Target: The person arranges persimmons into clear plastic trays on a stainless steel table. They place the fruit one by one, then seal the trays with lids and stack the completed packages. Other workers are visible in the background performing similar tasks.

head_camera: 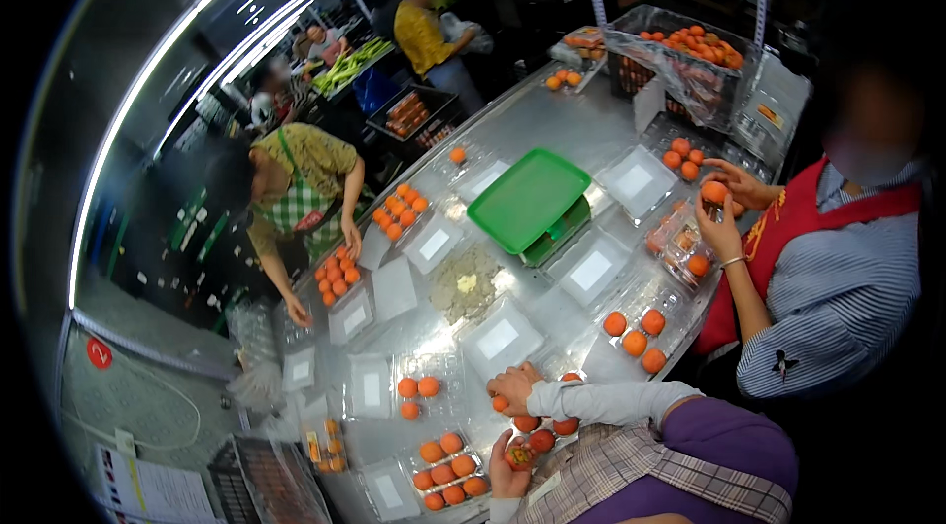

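Observation:
My left hand [510, 466], low in the view, holds a persimmon [519, 457] with its leafy calyx up. Above it, my right hand [517, 387] has its fingers around another persimmon [500, 403], partly hidden by the hand. Several loose persimmons [542, 440] lie between my hands and the plaid apron, partly over clear plastic. To the left, a clear molded tray [473, 451] holds several persimmons. Farther up, another clear tray [436, 365] holds 3 persimmons at its left part. A lidded clear tray [501, 335] with a white label lies above my right hand.
A green-topped scale [528, 200] stands mid-table. Clear trays surround it. At the right a co-worker in a red apron [787, 217] holds a persimmon; another, in a green checked apron [295, 213], reaches over the left edge. A fruit-filled crate [635, 73] stands at the far corner.

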A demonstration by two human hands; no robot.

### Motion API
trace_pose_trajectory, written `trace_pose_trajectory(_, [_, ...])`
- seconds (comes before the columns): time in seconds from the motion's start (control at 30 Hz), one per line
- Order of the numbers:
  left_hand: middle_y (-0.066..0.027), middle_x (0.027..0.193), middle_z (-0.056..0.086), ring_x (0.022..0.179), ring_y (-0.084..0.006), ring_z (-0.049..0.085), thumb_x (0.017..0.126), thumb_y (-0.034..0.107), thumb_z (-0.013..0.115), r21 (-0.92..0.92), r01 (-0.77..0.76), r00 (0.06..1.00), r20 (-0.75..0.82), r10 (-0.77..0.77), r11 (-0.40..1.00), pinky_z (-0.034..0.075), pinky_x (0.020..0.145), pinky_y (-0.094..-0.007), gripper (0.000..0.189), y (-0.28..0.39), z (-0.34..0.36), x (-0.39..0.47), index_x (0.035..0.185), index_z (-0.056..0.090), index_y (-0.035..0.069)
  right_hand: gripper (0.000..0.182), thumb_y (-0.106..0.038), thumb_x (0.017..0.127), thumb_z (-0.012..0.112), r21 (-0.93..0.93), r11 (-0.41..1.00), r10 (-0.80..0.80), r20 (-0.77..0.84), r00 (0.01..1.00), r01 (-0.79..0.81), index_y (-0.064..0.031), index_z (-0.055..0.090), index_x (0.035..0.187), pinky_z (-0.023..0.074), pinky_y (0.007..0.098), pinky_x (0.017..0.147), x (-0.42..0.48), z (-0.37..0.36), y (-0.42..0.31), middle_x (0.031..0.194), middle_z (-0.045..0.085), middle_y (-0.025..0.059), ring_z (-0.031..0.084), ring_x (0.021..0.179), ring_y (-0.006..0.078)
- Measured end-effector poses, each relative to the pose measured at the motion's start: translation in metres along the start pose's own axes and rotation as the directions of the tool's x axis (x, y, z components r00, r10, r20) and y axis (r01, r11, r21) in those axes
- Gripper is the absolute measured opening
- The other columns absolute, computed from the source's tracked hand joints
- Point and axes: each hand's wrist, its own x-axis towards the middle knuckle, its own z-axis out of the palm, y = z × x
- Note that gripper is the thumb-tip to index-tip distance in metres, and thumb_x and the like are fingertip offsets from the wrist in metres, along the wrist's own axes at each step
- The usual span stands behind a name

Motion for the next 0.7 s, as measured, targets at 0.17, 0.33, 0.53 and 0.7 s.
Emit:
trace_pose_trajectory(0.17, [-0.0064,0.104,0.063,0.087,-0.0233,0.059,0.097,0.052,0.056,0.024,-0.035,0.996,0.077,0.033,0.999,0.048,0.078,-0.0428,0.046,0.0,0.026,-0.01,0.123,0.057,0.014,0.055,-0.03,0.073,0.077,0.18,0.973,-0.114,-0.184,0.976,0.147,-0.0228,0.057,0.124,0.0408,0.0449,0.091,-0.036,-0.025,-0.027,0.105,0.064,0.0004,0.059,0.105,0.0252])
trace_pose_trajectory(0.33, [-0.0016,0.122,0.062,0.1,-0.0189,0.059,0.096,0.054,0.056,0.122,-0.145,0.984,0.12,0.131,0.982,0.046,0.083,-0.0401,0.047,-0.002,0.052,-0.029,0.128,0.056,0.02,0.065,-0.032,0.071,0.077,0.168,0.951,-0.208,-0.27,0.94,0.259,-0.0231,0.054,0.131,0.0403,0.0449,0.09,-0.066,-0.033,-0.034,0.107,0.062,0.0009,0.057,0.105,0.0246])
trace_pose_trajectory(0.53, [-0.001,0.121,0.063,0.099,-0.017,0.059,0.097,0.043,0.062,0.136,-0.111,0.993,0.06,0.103,0.984,0.047,0.081,-0.0363,0.043,-0.011,0.073,-0.06,0.129,0.055,0.015,0.07,-0.036,0.074,0.075,0.301,0.907,-0.234,-0.218,0.947,0.294,-0.0188,0.051,0.138,0.0471,0.0446,0.09,-0.091,-0.037,-0.033,0.117,0.062,0.0072,0.058,0.11,0.0288])
trace_pose_trajectory(0.7, [-0.0032,0.109,0.066,0.08,-0.0147,0.061,0.095,0.03,0.067,0.462,-0.341,0.939,0.128,0.318,0.819,0.046,0.066,-0.0276,0.038,-0.012,0.067,-0.061,0.126,0.058,0.01,0.079,-0.049,0.081,0.073,0.718,0.687,-0.122,-0.042,0.992,0.115,-0.0101,0.047,0.145,0.0497,0.0388,0.096,-0.091,-0.024,-0.012,0.128,0.062,0.0139,0.062,0.116,0.0321])
